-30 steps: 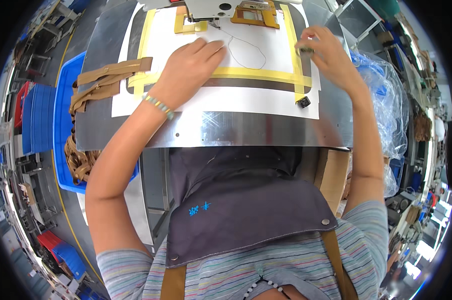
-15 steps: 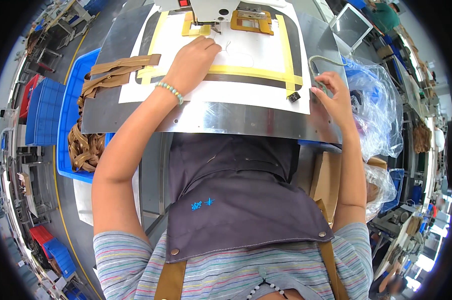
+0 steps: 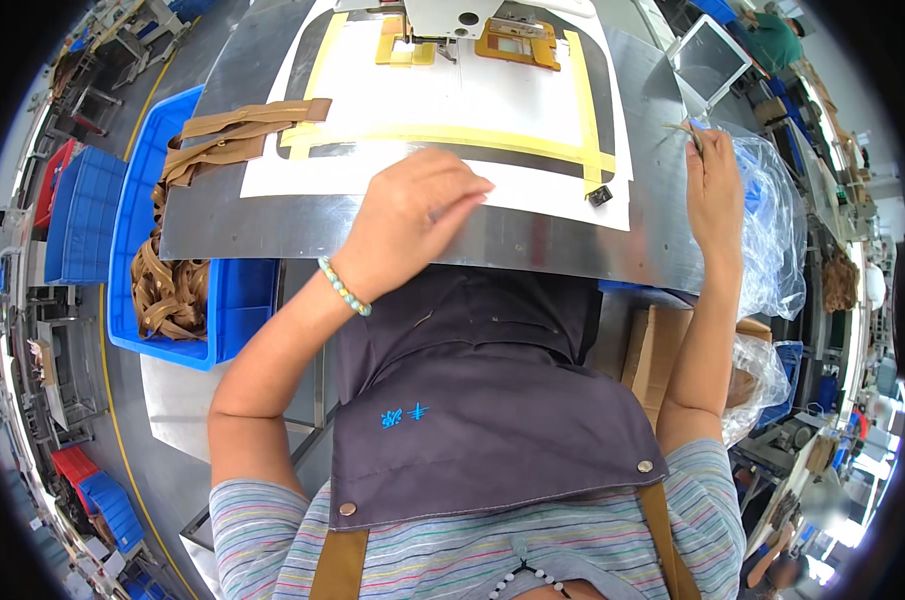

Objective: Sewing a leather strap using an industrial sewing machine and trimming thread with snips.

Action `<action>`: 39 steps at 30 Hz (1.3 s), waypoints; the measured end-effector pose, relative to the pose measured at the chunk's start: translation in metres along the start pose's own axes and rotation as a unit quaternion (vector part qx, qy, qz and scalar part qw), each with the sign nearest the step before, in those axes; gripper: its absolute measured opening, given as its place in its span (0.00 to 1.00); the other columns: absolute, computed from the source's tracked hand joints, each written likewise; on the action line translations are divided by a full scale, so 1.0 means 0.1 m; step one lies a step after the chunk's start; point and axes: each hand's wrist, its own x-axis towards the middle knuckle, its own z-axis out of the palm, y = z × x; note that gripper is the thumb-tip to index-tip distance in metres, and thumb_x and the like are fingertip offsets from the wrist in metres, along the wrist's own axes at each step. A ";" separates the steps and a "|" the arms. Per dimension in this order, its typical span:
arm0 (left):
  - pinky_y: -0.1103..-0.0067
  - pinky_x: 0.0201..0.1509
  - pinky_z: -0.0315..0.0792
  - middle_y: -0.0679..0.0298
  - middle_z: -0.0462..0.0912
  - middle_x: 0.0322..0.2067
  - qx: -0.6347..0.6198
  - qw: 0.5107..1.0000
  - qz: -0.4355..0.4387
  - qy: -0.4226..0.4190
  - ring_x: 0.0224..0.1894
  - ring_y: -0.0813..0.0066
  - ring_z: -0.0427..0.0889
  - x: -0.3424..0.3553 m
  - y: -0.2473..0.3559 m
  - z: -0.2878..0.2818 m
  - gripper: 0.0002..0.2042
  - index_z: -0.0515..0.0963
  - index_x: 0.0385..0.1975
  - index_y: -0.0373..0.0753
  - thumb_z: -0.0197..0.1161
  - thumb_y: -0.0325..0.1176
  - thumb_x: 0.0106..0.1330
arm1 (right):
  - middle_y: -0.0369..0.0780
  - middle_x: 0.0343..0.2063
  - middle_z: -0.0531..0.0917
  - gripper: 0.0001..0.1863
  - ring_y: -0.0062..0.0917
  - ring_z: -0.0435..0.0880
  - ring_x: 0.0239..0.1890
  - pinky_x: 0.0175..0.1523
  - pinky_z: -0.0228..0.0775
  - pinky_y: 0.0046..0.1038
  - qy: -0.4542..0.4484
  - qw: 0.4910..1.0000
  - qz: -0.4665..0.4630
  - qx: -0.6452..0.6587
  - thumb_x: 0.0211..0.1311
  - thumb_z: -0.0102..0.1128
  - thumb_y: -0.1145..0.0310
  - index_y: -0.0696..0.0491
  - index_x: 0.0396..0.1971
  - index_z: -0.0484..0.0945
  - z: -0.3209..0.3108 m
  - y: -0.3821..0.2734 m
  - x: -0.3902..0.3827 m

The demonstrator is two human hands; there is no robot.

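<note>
My left hand [image 3: 418,215] hovers above the near edge of the white sheet [image 3: 303,180]. Its thumb and fingers are pinched together; anything between them is too small to make out. Over at the right side of the metal table, my right hand [image 3: 715,190] is closed around a small pointed tool that looks like thread snips [image 3: 697,136], tips toward the left. Beyond my hands stands a sewing machine head [image 3: 443,20], with a yellow clamp plate [image 3: 405,50] beneath its needle area and an amber plate [image 3: 518,45] beside it. Yellow tape [image 3: 443,138] frames the sheet.
Brown zipper strips [image 3: 243,128] lie over the table's left side, with more in a blue bin [image 3: 248,300]. A small black block [image 3: 600,196] sits on the sheet's right corner. Clear plastic bags [image 3: 773,230] and a cardboard box [image 3: 658,350] flank the right side.
My left hand has drawn back from the needle area toward the table's near edge. My right hand has moved farther away and to the right, and the snips' tips now show.
</note>
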 end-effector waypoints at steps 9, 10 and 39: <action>0.74 0.37 0.78 0.62 0.85 0.32 -0.098 0.994 0.032 -0.049 0.35 0.65 0.84 -0.15 0.20 0.27 0.11 0.86 0.37 0.38 0.71 0.20 0.54 | 0.49 0.51 0.83 0.20 0.48 0.81 0.52 0.56 0.72 0.40 -0.090 0.995 0.034 -0.036 0.69 0.59 0.68 0.56 0.59 0.77 -0.52 -0.37 -0.28; 0.74 0.38 0.78 0.62 0.86 0.34 -0.101 0.990 0.041 -0.086 0.36 0.65 0.84 -0.17 0.20 0.26 0.11 0.86 0.39 0.38 0.72 0.21 0.55 | 0.50 0.51 0.83 0.21 0.48 0.80 0.52 0.56 0.72 0.41 -0.179 0.980 0.057 -0.066 0.66 0.62 0.70 0.58 0.58 0.77 -0.65 -0.33 -0.38; 0.70 0.43 0.80 0.61 0.84 0.36 0.188 0.946 0.246 -0.094 0.40 0.61 0.84 0.50 -0.56 0.22 0.09 0.81 0.39 0.35 0.62 0.21 0.58 | 0.42 0.34 0.84 0.25 0.11 0.70 0.20 0.19 0.59 0.14 -0.239 0.705 0.202 0.636 0.81 0.40 0.57 0.64 0.56 0.75 -0.22 -0.88 -0.69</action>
